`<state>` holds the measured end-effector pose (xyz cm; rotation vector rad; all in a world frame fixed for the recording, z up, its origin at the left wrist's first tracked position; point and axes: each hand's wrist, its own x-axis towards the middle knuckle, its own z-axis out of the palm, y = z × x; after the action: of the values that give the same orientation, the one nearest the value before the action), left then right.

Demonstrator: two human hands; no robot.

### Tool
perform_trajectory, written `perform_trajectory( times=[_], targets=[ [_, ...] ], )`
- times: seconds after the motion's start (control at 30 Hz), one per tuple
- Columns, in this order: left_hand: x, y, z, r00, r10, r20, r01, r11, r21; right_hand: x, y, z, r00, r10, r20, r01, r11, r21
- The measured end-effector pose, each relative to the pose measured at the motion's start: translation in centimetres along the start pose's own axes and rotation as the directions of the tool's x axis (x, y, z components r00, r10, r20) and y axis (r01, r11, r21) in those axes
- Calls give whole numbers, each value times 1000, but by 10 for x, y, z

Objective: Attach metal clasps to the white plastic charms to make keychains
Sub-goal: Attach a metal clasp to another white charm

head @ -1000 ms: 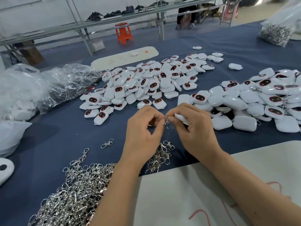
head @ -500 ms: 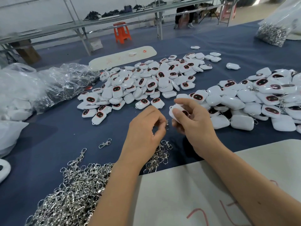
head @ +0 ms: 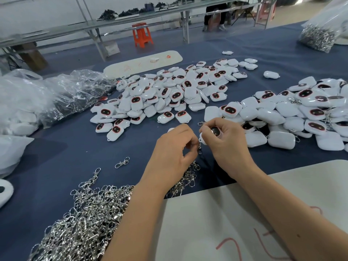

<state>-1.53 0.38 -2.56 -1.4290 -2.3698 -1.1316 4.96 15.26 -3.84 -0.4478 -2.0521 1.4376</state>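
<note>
Charm (head: 214, 131) gripped in right hand (head: 226, 142) fingers; left hand (head: 175, 149) fingers pinch clasp (head: 199, 148) (just below charm).

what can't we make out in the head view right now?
- Clasp: too small and mostly behind the left hand; hooked to the charm or not, cannot tell.
- Charm: largely covered by the right hand.
- Bag: cut off by the right edge.
- Far shelf items: blurred.
</note>
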Motion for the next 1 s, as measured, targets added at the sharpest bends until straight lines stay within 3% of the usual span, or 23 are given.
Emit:
perform_trajectory(
  times=[0.47,0.6,0.67,0.73,0.83,1.0],
  targets=[
    [-3,5,5,996,-83,21,81,994,69,-2,-4,1,993,-105,51,114,965,-237],
    [-4,2,7,990,-138,-14,138,990,39,-4,-4,3,984,-166,58,175,957,-230],
    [-4,1,7,987,-141,-80,140,990,-13,-3,-2,3,989,-141,36,145,977,-156],
    [-2,2,7,980,-121,-157,113,992,-57,-1,1,1,999,-23,46,22,999,29],
    [2,3,8,967,-85,-241,63,993,-99,1,1,-1,986,124,115,-156,931,330],
    [-1,5,9,953,-251,-169,172,909,-380,1,-2,0,959,172,226,-267,817,512]
  ],
)
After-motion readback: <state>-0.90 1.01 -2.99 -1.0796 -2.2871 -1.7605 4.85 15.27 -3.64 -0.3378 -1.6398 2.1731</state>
